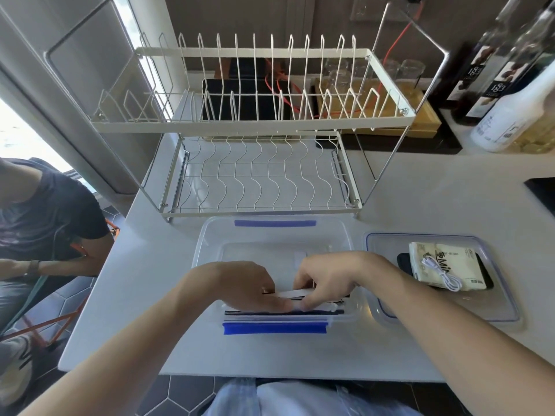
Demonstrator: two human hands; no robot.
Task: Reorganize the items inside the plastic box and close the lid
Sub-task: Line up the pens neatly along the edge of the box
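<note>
The clear plastic box (210, 235) sits open at the near edge of the white counter (420, 187). Its lid (498, 298) lies just beside it to the right, bearing a tissue pack (441, 262) and white cable (444, 274). A dish rack (255, 124) stands behind. Inside the box, the left hand (240, 286) presses flat on dark flat items (270, 312) while the right hand (327, 277) pinches a white strip (292, 293).
</note>
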